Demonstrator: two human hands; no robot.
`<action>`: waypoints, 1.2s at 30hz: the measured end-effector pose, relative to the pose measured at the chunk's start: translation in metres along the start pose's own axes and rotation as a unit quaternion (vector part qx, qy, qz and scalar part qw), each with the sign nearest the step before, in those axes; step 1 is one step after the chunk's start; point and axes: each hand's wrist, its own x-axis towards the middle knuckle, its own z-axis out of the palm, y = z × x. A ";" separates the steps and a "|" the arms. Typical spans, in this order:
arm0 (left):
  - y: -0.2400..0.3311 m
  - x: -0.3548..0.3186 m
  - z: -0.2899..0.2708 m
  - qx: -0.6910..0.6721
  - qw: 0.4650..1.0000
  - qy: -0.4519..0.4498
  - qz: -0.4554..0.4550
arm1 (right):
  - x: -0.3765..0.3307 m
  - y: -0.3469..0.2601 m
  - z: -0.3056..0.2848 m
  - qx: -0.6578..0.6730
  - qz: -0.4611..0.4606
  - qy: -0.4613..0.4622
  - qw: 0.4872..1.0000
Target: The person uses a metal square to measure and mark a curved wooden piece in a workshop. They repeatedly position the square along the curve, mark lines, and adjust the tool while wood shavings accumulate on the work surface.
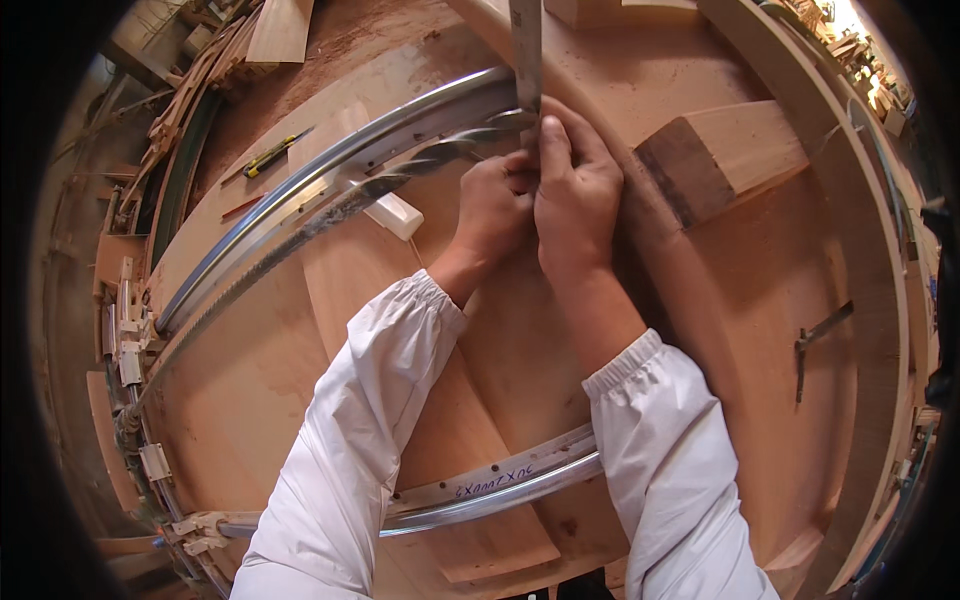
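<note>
My right hand (pixel 577 195) is closed around the lower end of a flat grey metal strip (pixel 526 50), with its thumb pointing up along it. Close beside it, my left hand (pixel 492 207) is curled closed; its fingertips are partly hidden, and what they grip cannot be made out. A long twisted auger drill bit (pixel 425 158) slants from far left toward my hands, its far end meeting the strip. Behind the bit runs a shiny metal rail (pixel 335 170). A white plastic piece (pixel 396 215) lies under the bit, left of my left hand.
A yellow utility knife (pixel 272 157) and a red pencil (pixel 246 204) lie at the far left. To the right are a dark-ended wooden block (pixel 725 160) and a dark angled metal tool (pixel 812 340). A second rail (pixel 500 485) crosses near my forearms. Wooden boards (pixel 870 300) border the right.
</note>
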 end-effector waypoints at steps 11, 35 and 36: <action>0.002 0.001 -0.001 -0.030 0.998 -0.036 -0.030 | -0.003 0.001 -0.007 0.015 -0.003 -0.028 0.999; 0.002 0.000 -0.002 0.023 0.999 -0.020 0.017 | -0.006 -0.005 -0.005 0.122 0.035 -0.035 0.991; 0.002 0.000 -0.002 0.022 0.999 -0.019 0.014 | -0.006 -0.004 -0.005 0.129 0.040 -0.038 0.990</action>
